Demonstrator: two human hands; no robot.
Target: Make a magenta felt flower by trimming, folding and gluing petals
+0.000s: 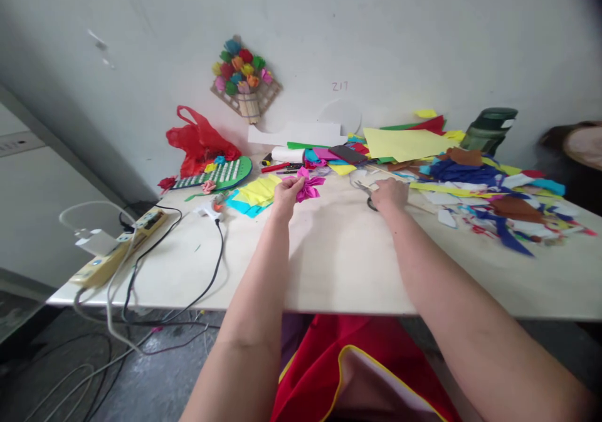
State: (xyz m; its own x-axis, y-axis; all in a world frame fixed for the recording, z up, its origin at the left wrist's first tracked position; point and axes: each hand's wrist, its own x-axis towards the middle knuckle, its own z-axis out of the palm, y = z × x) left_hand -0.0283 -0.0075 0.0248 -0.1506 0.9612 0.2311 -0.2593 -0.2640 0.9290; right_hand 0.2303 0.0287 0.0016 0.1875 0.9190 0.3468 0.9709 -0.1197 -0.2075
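My left hand (pixel 286 197) pinches a bright magenta crepe-paper flower (pixel 309 187) just above the table, its petals spread to the right. To the right, my right hand (pixel 392 195) rests low over the tabletop with its fingers curled down, their tips largely hidden. Beside those fingers lies a pair of scissors (pixel 371 204) with black handles. A thin wooden stick (pixel 421 208) emerges from beneath the same hand. Yellow crepe paper (pixel 259 190) and blue paper (pixel 247 205) lie to the left of my left hand.
A heap of coloured paper scraps (pixel 508 205) covers the table's right side, near a green bottle (pixel 486 130). A phone (pixel 348 153) lies at the back. On the left are a red plastic bag (pixel 200 140), a power strip (pixel 120 249) and loose cables.
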